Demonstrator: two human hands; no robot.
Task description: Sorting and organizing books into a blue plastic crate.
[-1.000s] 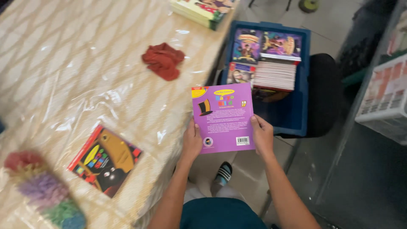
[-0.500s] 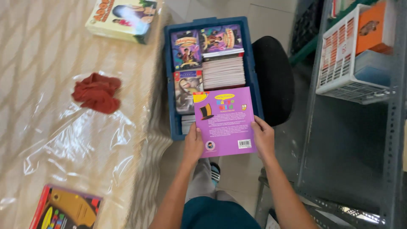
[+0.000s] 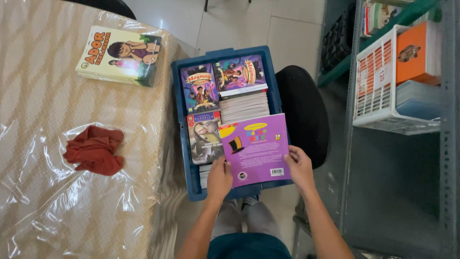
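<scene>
While both hands grip the purple book (image 3: 256,148) by its lower corners, left hand (image 3: 219,178) and right hand (image 3: 300,168), it hovers right over the blue crate (image 3: 184,144) of books. Looks mid-filing; I'd guess lowering it flat needs a free slot.

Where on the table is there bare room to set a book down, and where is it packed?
Free: the table stretch between the yellow book and red cloth, and the near part below the cloth. Crowded: the blue crate is full of books, with both hands holding the purple book over it.
</scene>
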